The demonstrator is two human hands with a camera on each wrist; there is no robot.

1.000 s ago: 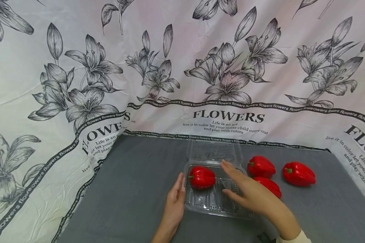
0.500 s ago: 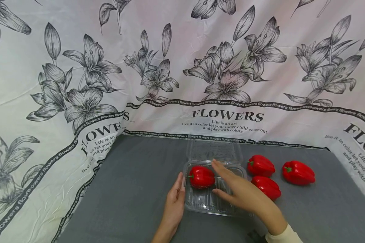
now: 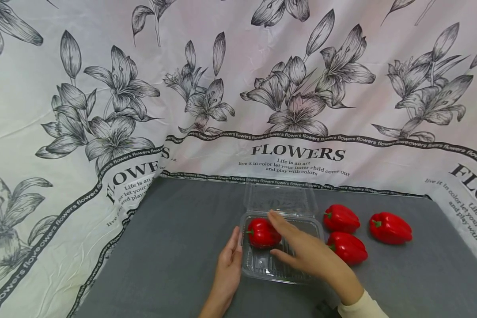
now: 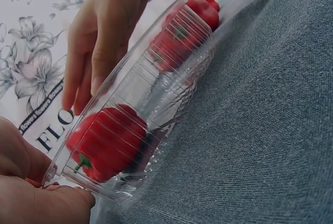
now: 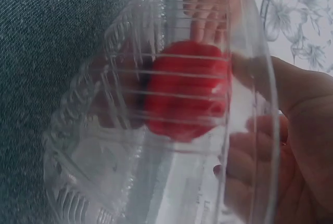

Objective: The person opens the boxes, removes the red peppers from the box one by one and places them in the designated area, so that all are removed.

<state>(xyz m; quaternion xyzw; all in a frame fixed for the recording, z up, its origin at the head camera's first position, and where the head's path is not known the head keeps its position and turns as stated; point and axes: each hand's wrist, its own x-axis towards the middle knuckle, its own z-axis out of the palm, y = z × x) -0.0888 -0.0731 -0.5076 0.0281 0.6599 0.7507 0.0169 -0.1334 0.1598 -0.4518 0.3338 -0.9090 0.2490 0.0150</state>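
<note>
A clear plastic clamshell container (image 3: pixel 258 269) lies on the grey table with its lid (image 3: pixel 278 196) folded back. One red bell pepper (image 3: pixel 260 234) with a green stem sits in its left part. My left hand (image 3: pixel 227 263) is at the container's left side; in the left wrist view its thumb and fingers (image 4: pixel 47 203) pinch the rim. Above the tray, my right hand (image 3: pixel 312 251) holds nothing, its fingers extended and thumb apart. Its fingertips overlap the pepper's right side in the head view. Through the clear wall, the right wrist view shows that pepper (image 5: pixel 187 94).
Three more red bell peppers lie right of the container: a back one (image 3: pixel 341 218), a front one (image 3: pixel 349 248) close to the tray's edge, and one farther right (image 3: pixel 391 228). A flower-printed cloth (image 3: pixel 206 152) hangs behind and left of the grey table (image 3: pixel 175 247).
My right hand has moved left over the container, from its right part to the pepper inside, uncovering the front loose pepper. My left hand and the peppers have stayed in place.
</note>
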